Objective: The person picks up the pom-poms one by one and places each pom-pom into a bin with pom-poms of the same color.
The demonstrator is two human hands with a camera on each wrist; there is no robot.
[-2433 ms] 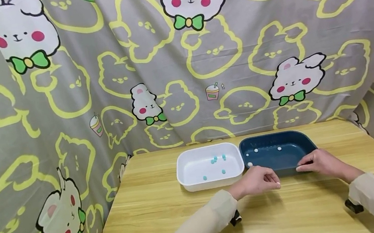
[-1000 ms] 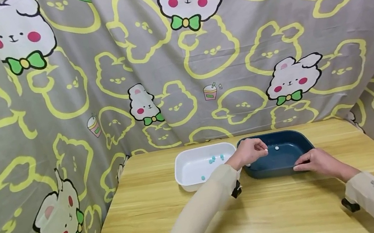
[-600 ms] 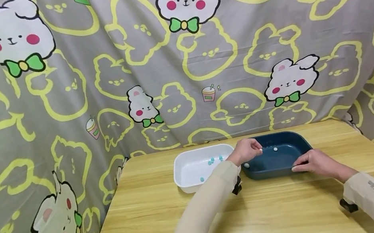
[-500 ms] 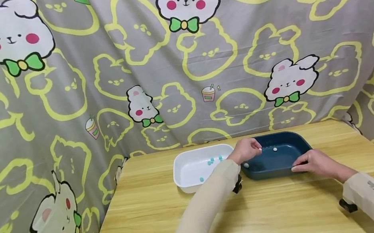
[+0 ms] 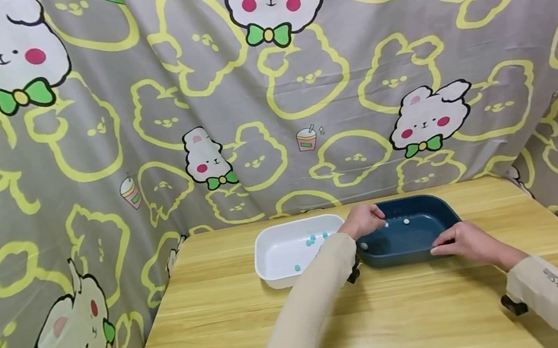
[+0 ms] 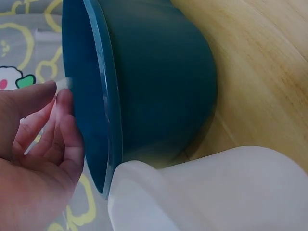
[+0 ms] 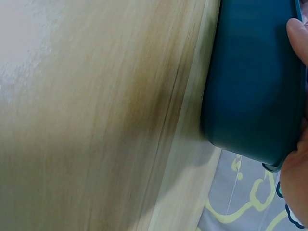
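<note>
My left hand (image 5: 364, 220) reaches over the left part of a dark blue plastic basin (image 5: 400, 260). In the left wrist view, a small white bead (image 6: 63, 83), blurred, sits at the tips of its thumb and index finger. My right hand (image 5: 465, 241) pinches the front right rim of the blue basin, thumb outside, as the right wrist view also shows. Other white beads, such as one white bead (image 5: 406, 221) further right, lie inside. Left of it stands a white basin (image 5: 279, 283) with several small teal beads (image 5: 311, 241); my left forearm covers part of it.
Both basins stand side by side near the back of a wooden table (image 5: 226, 326). A grey patterned curtain (image 5: 246, 100) hangs behind and along the left. Dark wrist devices show under each sleeve.
My left hand moved from the front edge up over the blue basin with a white bead, then slightly left; the bead now sits a little lower at the fingertips. My right hand stays on the rim.
</note>
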